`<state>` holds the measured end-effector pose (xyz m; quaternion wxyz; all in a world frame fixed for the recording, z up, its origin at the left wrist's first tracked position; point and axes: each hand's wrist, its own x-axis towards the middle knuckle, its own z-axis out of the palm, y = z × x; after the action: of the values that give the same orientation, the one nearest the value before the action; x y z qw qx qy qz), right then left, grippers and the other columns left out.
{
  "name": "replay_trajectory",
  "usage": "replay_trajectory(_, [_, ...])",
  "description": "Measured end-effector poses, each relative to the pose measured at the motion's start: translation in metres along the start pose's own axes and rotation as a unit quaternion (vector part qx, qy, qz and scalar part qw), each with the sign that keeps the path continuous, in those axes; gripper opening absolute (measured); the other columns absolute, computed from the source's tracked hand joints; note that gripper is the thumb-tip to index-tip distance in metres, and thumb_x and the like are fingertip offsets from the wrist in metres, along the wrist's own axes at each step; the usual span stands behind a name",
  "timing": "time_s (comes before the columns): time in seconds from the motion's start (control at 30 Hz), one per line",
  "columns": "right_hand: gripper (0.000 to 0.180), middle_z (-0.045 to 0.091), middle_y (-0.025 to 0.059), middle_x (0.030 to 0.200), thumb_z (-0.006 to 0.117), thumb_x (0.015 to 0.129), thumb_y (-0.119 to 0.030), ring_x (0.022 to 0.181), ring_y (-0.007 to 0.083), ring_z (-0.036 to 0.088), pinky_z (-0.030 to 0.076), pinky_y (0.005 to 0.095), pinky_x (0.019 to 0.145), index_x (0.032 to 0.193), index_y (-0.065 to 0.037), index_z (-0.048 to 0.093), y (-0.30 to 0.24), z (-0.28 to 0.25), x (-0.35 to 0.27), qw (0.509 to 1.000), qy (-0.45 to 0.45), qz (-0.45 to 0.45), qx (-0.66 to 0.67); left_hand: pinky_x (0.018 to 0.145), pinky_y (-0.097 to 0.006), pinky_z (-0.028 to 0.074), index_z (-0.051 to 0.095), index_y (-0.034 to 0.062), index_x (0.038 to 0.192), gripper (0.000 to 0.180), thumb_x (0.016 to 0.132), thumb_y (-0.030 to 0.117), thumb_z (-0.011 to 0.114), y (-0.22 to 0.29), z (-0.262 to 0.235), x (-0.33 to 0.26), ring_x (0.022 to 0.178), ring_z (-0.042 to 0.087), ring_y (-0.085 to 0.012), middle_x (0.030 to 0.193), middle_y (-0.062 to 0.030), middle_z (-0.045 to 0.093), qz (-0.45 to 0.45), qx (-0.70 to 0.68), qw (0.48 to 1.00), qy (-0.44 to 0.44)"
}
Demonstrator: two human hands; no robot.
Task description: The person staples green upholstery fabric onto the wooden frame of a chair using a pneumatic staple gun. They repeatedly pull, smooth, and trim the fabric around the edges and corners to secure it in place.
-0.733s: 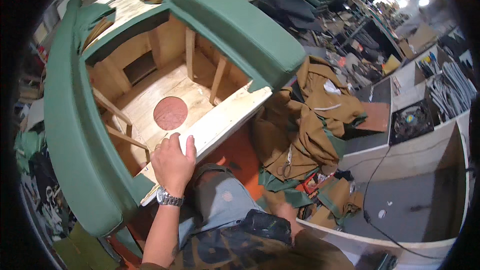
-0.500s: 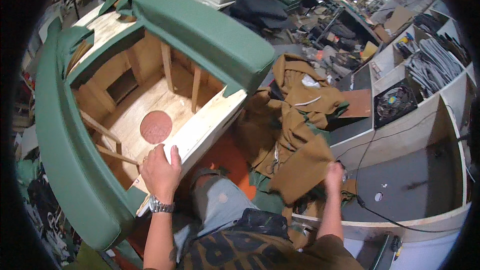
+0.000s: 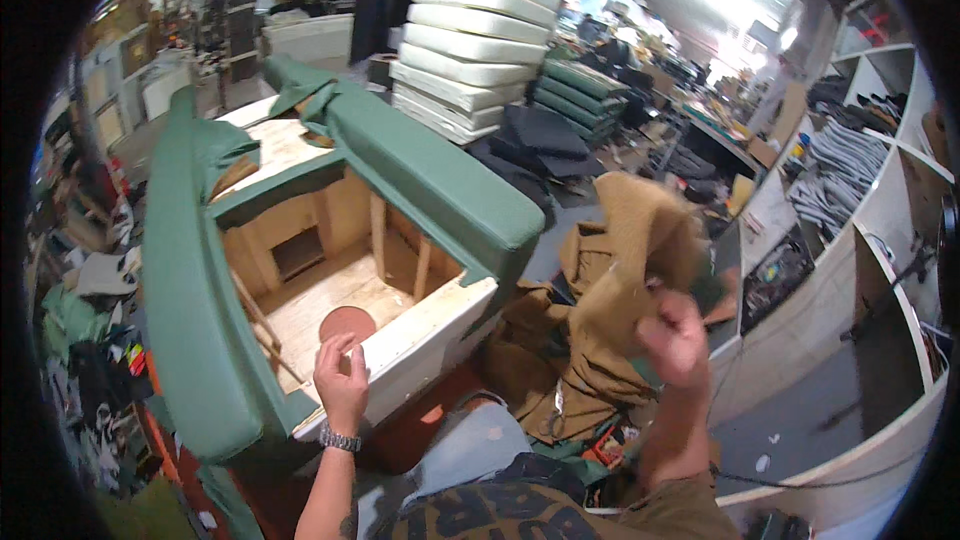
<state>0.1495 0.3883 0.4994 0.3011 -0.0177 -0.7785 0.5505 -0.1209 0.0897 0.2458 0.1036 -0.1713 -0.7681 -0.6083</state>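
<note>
A chair or sofa frame of pale wood, its sides padded in green upholstery, lies tilted before me. My left hand, with a watch at the wrist, rests at its near wooden rail, fingers apart and gripping nothing. Beyond those fingers, a round reddish disc or opening shows in the wooden bottom. On the right, my right hand is closed and smeared by motion at a raised piece of brown cloth. More brown cloth lies heaped below, with scissors on it.
White foam cushions are stacked high behind the frame, beside folded green padded pieces. A pale, open-fronted shelf unit stands at the right, holding grey tubing or rolls. Scraps litter the floor at left.
My right hand has swung up and forward, lifting the brown cloth away from me. My left hand stays at the frame's rail. The view has tilted up, showing more of the workshop.
</note>
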Motion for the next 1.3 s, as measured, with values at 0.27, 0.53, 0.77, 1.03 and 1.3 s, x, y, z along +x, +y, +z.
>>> replay_trajectory(0.27, [0.032, 0.074, 0.0059, 0.117, 0.065, 0.108, -0.024, 0.106, 0.0137, 0.069, 0.054, 0.0324, 0.093, 0.129, 0.000, 0.066, 0.072, 0.114, 0.018, 0.821, -0.203, 0.183, 0.501, 0.104, -0.043, 0.056, 0.048, 0.0039, 0.155, 0.060, 0.113, 0.046, 0.057, 0.025, -0.022, -0.118, 0.131, 0.063, -0.0267, 0.147, -0.0162, 0.062, -0.319, -0.495, 0.795, -0.143])
replay_trajectory(0.53, [0.063, 0.060, 0.0248, 0.146, 0.078, 0.098, -0.028, 0.138, 0.0369, 0.056, 0.044, 0.0456, 0.118, 0.148, 0.001, 0.053, 0.167, 0.183, -0.038, 0.969, -0.218, 0.116, -0.015, 0.108, -0.044, 0.055, 0.047, 0.0038, 0.157, 0.057, 0.113, 0.037, 0.059, 0.018, -0.068, -0.235, 0.135, 0.061, -0.0246, 0.150, -0.0159, 0.061, -0.349, -0.274, 0.896, 0.023])
replay_trajectory(0.77, [0.098, 0.014, 0.0291, 0.176, 0.085, 0.089, -0.043, 0.163, 0.0489, 0.018, 0.025, 0.0536, 0.131, 0.165, -0.006, 0.036, 0.142, 0.173, -0.101, 0.873, -0.479, 0.073, -0.048, 0.110, -0.044, 0.055, 0.047, 0.0035, 0.158, 0.055, 0.112, 0.030, 0.062, 0.026, -0.035, -0.248, 0.136, 0.061, -0.0225, 0.152, -0.0150, 0.060, -0.391, -0.226, 0.886, -0.106])
replay_trajectory(1.03, [0.103, 0.043, 0.0247, 0.159, 0.096, 0.078, -0.047, 0.147, 0.0429, 0.043, 0.038, 0.0503, 0.121, 0.155, 0.000, 0.046, 0.117, 0.178, -0.077, 0.875, -0.476, 0.083, 0.014, 0.095, -0.034, 0.061, 0.057, 0.0016, 0.149, 0.049, 0.106, 0.020, 0.071, 0.070, -0.017, -0.165, 0.121, 0.066, -0.0143, 0.144, -0.0095, 0.066, -0.288, -0.353, 0.875, -0.163])
replay_trajectory(1.3, [0.029, 0.067, 0.0165, 0.142, 0.054, 0.114, -0.022, 0.119, 0.0291, 0.069, 0.056, 0.0401, 0.098, 0.113, 0.001, 0.072, 0.127, 0.168, -0.051, 0.877, -0.421, 0.195, 0.123, 0.091, -0.030, 0.058, 0.069, -0.0006, 0.128, 0.024, 0.107, 0.012, 0.066, 0.094, -0.033, -0.119, 0.107, 0.068, -0.0112, 0.120, -0.0051, 0.075, -0.238, -0.319, 0.915, -0.066])
